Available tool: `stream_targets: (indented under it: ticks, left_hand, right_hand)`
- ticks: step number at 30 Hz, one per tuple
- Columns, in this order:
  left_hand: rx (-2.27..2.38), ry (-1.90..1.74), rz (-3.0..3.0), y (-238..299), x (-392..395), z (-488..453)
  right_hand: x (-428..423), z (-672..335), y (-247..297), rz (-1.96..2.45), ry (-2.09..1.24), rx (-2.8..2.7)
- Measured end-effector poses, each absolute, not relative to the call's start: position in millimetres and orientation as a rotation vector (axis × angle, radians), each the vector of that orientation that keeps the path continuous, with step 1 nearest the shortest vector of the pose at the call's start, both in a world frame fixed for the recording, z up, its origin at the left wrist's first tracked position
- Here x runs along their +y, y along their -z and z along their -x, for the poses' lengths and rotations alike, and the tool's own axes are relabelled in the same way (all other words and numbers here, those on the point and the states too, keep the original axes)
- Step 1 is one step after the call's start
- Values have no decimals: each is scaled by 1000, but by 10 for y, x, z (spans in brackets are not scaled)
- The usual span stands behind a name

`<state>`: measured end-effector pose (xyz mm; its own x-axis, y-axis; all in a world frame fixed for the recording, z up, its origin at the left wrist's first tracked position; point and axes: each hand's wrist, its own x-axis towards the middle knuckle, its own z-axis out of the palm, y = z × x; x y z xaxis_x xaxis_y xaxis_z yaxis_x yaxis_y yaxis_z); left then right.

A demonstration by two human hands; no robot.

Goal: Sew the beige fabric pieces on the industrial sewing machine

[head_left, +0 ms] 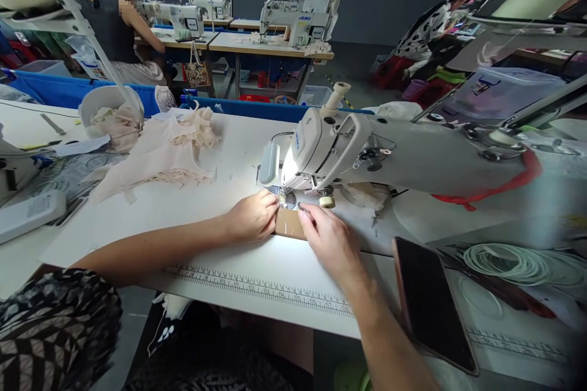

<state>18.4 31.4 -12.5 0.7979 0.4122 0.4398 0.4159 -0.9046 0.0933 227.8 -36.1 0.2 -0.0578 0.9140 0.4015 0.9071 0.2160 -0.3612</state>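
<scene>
Two hands, left hand and right hand, each had their grip closed on a brown piece lying on the tabletop under the sewing machine head. Positioning seemed in hand, calling next for steady alignment.

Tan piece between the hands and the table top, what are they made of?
Tan piece: looks like cardboard or stiff paper, matte, flat with straight edges; stiff fabric not ruled out. Table top: seems white laminate, smooth with a slight sheen, ruler scale printed along its front edge.
</scene>
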Motion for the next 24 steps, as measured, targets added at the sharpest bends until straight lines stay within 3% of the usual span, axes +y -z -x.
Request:
stream_targets:
  ticks: [7, 24]
  left_hand:
    - [-677, 675, 3002, 108, 344, -168]
    - [-709, 684, 2972, 98, 400, -176]
  right_hand:
    - [-84, -2340, -151, 1732, -298, -1749]
    - [-151, -2348, -39, 1757, -148, -1644]
